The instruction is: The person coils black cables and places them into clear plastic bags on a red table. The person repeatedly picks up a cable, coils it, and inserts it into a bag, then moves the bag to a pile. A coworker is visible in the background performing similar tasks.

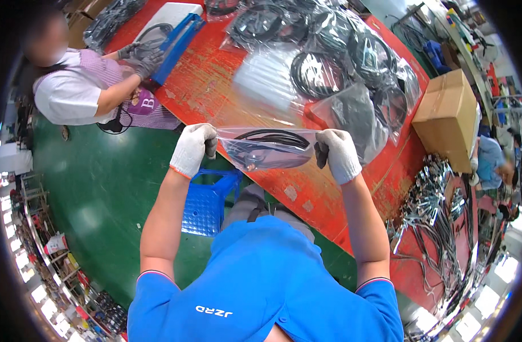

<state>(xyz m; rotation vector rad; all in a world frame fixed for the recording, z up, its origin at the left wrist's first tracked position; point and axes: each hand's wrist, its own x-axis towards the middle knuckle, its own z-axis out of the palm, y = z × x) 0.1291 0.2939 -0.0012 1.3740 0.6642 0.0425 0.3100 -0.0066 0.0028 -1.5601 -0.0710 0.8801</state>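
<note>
Between my two gloved hands a clear plastic bag is stretched out, with a coil of black cable inside it. My left hand, in a white knit glove with grey fingertips, pinches the bag's left corner. The right corner is gripped by my right hand, gloved alike. The bag hangs in front of me over the near edge of the worn red table. Beyond it lie a stack of clear flat bags and many bagged cable coils.
A cardboard box stands at the table's right side, near a heap of cables with metal ends. A blue plastic stool is by my legs. At the left, a co-worker in grey gloves works at a blue-and-white device.
</note>
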